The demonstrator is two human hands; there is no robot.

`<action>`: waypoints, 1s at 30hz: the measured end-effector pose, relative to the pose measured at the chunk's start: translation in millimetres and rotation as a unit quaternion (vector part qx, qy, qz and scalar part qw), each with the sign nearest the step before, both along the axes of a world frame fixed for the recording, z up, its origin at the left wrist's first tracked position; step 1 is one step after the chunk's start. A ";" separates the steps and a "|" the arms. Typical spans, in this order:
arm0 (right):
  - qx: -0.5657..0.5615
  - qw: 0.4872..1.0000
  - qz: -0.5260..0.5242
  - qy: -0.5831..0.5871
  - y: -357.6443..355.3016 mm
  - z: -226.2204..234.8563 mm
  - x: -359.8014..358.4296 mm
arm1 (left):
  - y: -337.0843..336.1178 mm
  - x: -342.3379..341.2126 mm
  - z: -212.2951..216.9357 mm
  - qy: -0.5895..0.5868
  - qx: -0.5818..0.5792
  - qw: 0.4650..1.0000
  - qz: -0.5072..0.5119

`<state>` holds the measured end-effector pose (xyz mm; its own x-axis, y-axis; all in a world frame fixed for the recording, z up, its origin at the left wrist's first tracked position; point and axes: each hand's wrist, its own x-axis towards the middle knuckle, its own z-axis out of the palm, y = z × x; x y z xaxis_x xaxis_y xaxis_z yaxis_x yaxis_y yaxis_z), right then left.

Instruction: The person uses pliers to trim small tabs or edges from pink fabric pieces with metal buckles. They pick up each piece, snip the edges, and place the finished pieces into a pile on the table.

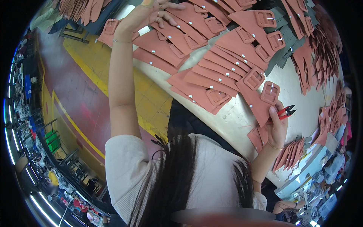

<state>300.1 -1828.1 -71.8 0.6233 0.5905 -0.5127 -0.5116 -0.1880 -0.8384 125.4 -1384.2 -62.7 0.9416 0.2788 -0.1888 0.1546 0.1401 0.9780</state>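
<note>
My left hand stretches far out over rows of terracotta leather straps with square buckles, fingers spread and resting on the far straps. My right hand grips small red-handled snips, the blades pointing right. Its thumb presses on a buckled strap piece lying on the pale table. Dark hair hangs at the lower middle of the view.
Heaps of the same terracotta pieces and grey pieces lie at the table's far right. A small stack of straps sits near my right wrist. A floor with yellow lines runs on the left, machinery beyond it.
</note>
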 end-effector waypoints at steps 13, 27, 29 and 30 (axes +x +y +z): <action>0.012 1.000 0.006 -0.005 -0.6 -1.6 0.7 | -2.7 -22.1 -6.0 0.033 0.013 0.999 0.032; 0.011 1.000 -0.003 0.016 0.2 -1.2 -0.7 | -0.5 -25.0 -19.1 0.016 0.105 0.994 -0.001; 0.017 1.000 -0.007 0.009 0.5 -1.7 -1.3 | -2.1 -24.9 -18.7 0.014 0.119 0.993 -0.005; 0.019 1.000 -0.009 0.006 0.5 -2.2 -1.3 | -2.8 -24.9 -18.3 0.015 0.124 0.992 -0.005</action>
